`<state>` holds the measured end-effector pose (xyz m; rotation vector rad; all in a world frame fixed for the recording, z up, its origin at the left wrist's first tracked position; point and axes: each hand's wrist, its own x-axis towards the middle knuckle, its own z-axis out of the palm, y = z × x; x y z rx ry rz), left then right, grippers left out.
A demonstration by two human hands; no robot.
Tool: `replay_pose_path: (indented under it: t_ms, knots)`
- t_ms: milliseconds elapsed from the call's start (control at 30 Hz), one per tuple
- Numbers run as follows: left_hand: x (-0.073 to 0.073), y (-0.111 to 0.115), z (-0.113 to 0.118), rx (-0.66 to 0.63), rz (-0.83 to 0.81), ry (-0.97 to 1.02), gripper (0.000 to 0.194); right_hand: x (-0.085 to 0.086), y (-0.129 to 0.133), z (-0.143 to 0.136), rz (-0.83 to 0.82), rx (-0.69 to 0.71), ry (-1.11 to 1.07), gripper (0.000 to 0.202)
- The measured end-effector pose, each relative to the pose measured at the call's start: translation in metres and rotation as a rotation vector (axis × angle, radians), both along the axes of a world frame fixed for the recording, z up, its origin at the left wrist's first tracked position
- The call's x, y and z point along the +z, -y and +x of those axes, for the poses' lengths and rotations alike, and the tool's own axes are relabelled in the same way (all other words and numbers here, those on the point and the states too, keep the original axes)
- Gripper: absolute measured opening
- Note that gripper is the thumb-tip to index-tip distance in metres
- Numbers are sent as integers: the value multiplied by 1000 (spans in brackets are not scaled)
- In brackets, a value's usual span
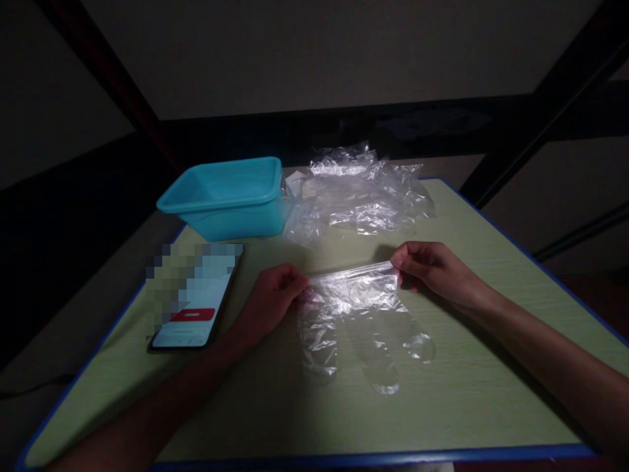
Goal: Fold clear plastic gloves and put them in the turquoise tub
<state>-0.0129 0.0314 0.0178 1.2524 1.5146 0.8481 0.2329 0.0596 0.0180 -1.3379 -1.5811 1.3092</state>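
Observation:
A clear disposable plastic glove is stretched between my two hands, its fingers pointing toward me over the table. My left hand pinches one corner of its folded upper edge, and my right hand pinches the opposite corner. Several glove fingers hang or lie below that edge. Farther back is a crumpled heap of clear plastic; I cannot tell its separate pieces apart.
A turquoise plastic basin stands at the back left, touching the plastic heap. A lit phone lies left of my left hand, partly pixelated. The pale table has a blue edge. Dark bars slant behind it.

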Motion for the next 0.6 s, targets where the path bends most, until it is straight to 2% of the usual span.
replay_pose_path:
  t_ms: [133,333,500,600]
  knots:
    - [1,1,-1,-47,132,-184,17,0,0,0,67,3,79,24]
    - [-3,5,-2,-103,374,-518,15,-2,0,-2,280,9,328,20]
    - [-7,6,-2,-196,463,-784,15,-6,2,-5,385,-11,578,19]
    - [-7,6,-2,-188,451,-881,12,-7,2,-7,442,-34,689,21]
